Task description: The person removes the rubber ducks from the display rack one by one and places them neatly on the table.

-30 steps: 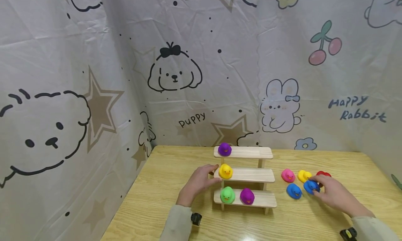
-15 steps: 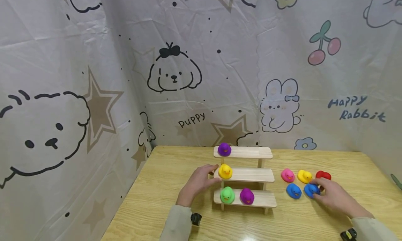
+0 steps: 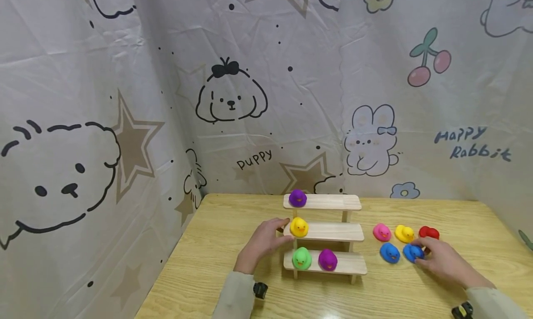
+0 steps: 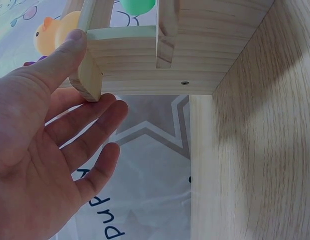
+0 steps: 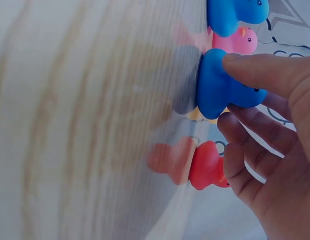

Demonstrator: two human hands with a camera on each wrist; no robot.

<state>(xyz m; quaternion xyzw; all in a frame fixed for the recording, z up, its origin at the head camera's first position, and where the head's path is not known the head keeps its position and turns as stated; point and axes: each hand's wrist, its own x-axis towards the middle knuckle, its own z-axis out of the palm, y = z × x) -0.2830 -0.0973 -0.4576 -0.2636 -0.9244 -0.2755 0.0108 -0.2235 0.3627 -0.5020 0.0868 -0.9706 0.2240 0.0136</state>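
My left hand (image 3: 263,241) holds the left end of the middle board of a small three-tier wooden shelf (image 3: 333,231). In the left wrist view its thumb lies on the board's end and the fingers reach under it. Beside that thumb sits a yellow rubber duck (image 4: 59,34). My right hand (image 3: 443,261) pinches a blue rubber duck (image 5: 212,85) between thumb and fingers, down at the tabletop. A second blue duck (image 3: 390,253) is to its left. Behind them stand a pink duck (image 3: 381,232), another yellow duck (image 3: 404,233) and a red duck (image 3: 429,233).
A dark purple duck (image 3: 297,198) sits at the left of the top tier. On the bottom tier are a green duck (image 3: 301,258) and a magenta-purple duck (image 3: 328,260). A printed curtain (image 3: 266,138) hangs behind the wood-grain table (image 3: 200,263).
The blue duck in my right hand has come down slightly onto the table, nearer to me, showing more of the yellow and red ducks behind. My left hand stays in place on the shelf.
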